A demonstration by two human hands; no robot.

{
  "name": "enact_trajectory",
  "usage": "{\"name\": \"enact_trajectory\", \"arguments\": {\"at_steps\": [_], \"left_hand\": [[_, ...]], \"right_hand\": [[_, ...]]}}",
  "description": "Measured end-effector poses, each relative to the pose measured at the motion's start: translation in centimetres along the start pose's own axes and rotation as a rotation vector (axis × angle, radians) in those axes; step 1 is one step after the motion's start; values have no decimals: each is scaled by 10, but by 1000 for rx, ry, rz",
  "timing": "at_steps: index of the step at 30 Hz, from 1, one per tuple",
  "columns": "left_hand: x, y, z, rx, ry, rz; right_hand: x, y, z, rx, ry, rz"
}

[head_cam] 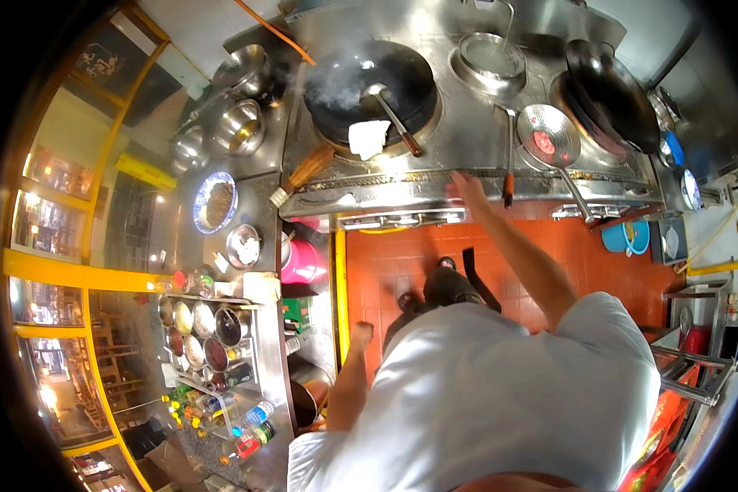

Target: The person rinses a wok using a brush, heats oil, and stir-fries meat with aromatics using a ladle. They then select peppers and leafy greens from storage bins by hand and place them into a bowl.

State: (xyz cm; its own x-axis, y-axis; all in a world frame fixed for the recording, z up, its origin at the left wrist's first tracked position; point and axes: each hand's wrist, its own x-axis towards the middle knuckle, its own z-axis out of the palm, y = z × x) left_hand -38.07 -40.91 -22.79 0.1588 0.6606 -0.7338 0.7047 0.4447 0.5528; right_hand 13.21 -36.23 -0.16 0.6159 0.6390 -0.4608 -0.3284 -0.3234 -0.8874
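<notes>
My right hand (466,189) reaches over the front edge of the steel stove (467,141), fingers apart and holding nothing. Low at my side is my left hand (363,333), near the yellow-edged counter; its fingers look curled, and I cannot tell whether it holds anything. Smoke or steam rises from a black wok (344,117) with a ladle (393,120) resting in it and a white cloth (369,139) on its near rim. To the right lie another ladle (510,154) and a perforated strainer (548,135) with pieces of raw-looking red meat (543,142).
A second wok (615,92) leans at the right burner. A bamboo brush (307,172) lies at the stove's left corner. The left counter bears metal bowls (238,128), a patterned plate (200,214), seasoning pots (227,326) and bottles (246,443). A blue bucket (638,238) stands on the floor.
</notes>
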Motion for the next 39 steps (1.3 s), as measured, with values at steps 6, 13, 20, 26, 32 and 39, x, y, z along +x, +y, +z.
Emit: {"name": "enact_trajectory", "arguments": {"at_steps": [6,13,20,26,32,39], "left_hand": [[-40,-61,-29,-386,59,-63],[-53,-118,-15,-501,-16,-351],[-46,-128,-10,-887,-182,-397],[-29,-99,-15,-643,-79,-453],[-9,-3,-77,-548,232,-128],[-2,132,-205,335,1115,379]], "right_hand": [[67,-110,113,-638,-7,-70],[113,-117,145,-868,184,-520],[130,-151,136,-171,52,-183],[120,-154,158,295,-200,118],[151,-160,197,1388,-641,701],[124,-152,234,1308,-140,195]]}}
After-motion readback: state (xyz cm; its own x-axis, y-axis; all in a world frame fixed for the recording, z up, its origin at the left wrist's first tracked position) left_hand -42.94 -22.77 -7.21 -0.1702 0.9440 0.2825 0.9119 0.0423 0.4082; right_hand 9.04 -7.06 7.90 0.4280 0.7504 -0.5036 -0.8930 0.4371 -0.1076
